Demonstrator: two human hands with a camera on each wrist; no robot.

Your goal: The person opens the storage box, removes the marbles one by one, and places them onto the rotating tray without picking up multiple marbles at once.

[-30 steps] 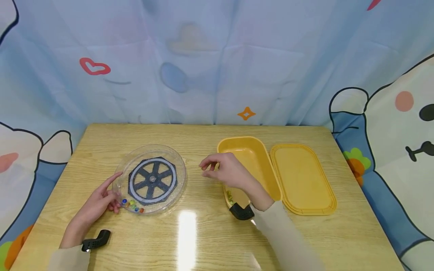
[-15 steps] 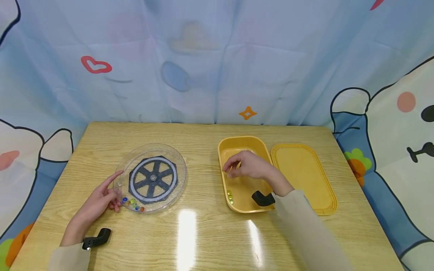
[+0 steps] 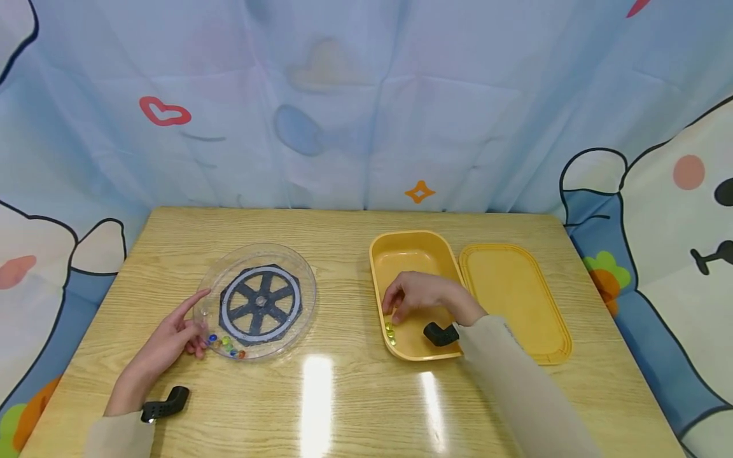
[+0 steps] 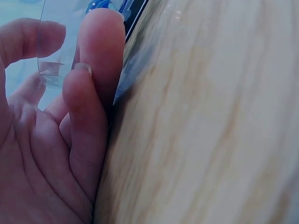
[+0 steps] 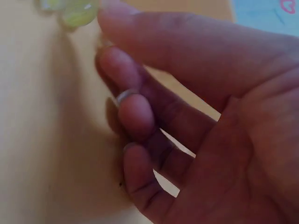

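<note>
On the left of the table lies a clear round dish with a dark spoked wheel pattern showing through it. Several coloured marbles have gathered at its near-left side. My left hand holds the dish's left edge, its index finger along the rim; the left wrist view shows the clear wall between my fingers. Inside the yellow box, my right hand reaches down with loosely bent fingers. Yellow-green marbles sit right by my thumb tip; none shows between the fingers.
A flat yellow lid lies just right of the box. Both stand on a wooden table. A patterned blue curtain hangs behind the table's far edge and at both sides.
From left of the box, my right hand has moved right and then down into it, close to the yellow-green marbles. My left hand stays at the dish's edge.
</note>
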